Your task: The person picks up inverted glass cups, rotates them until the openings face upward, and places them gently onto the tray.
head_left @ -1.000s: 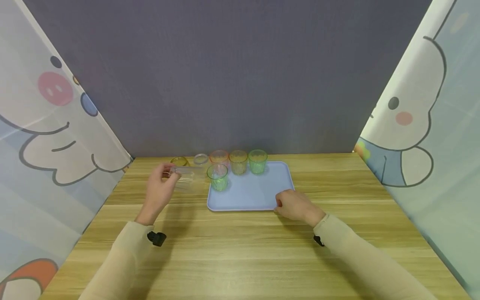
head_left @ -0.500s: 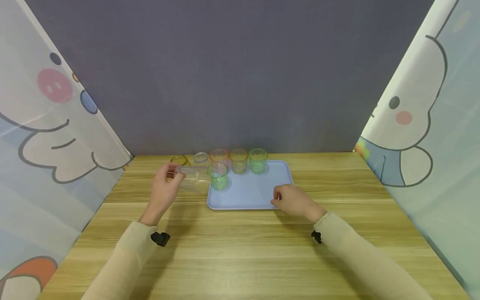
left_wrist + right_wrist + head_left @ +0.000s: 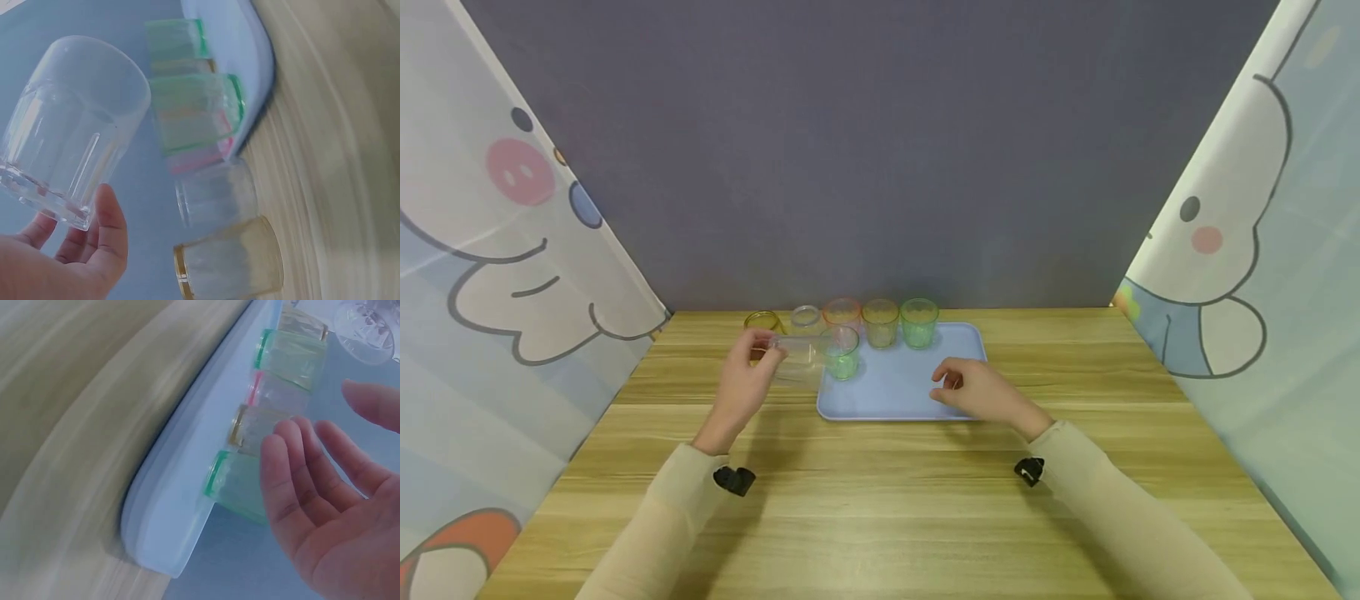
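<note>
My left hand [image 3: 741,387] pinches a clear cup [image 3: 75,119] near its thick base. That cup is tipped on its side in the air left of the light blue tray [image 3: 895,396], its mouth toward the tray. On the tray stand a front green cup [image 3: 844,365] and a back row: a pink cup [image 3: 841,313], an amber cup [image 3: 880,325] and another green cup [image 3: 919,325]. My right hand [image 3: 981,390] hovers over the tray's front right corner, fingers bent loosely with thumb apart, holding nothing in the right wrist view.
Left of the tray on the wooden table [image 3: 880,500] stand a darker amber cup [image 3: 231,262] and a second clear cup [image 3: 219,194]; the amber one appears upside down. A grey panel [image 3: 880,150] rises behind the table, with cartoon-printed curtains [image 3: 1210,200] on both sides.
My left hand has carried the clear cup rightward, so it overlaps the front green cup in view. My right hand has left the tray's edge, moved left and spread its fingers.
</note>
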A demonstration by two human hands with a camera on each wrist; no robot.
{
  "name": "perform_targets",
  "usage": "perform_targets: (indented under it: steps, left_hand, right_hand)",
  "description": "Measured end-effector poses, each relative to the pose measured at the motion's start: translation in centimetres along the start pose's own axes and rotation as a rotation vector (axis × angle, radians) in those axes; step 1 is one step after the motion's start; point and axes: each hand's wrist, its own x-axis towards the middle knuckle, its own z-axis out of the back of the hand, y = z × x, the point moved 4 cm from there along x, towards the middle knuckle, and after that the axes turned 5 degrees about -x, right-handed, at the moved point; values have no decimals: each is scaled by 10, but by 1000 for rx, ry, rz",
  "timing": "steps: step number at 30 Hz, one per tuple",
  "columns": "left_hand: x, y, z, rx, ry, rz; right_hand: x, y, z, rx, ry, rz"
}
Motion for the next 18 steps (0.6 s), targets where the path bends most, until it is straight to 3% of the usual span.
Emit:
perform_targets:
  steps: [7, 18]
  left_hand:
    - [2, -8, -6, -77, 8, 43]
    - [-4, -13, -13, -154, 77, 154]
  right_hand:
    - [1, 9, 4, 104, -1, -2]
    - [3, 11, 3, 228, -56, -45]
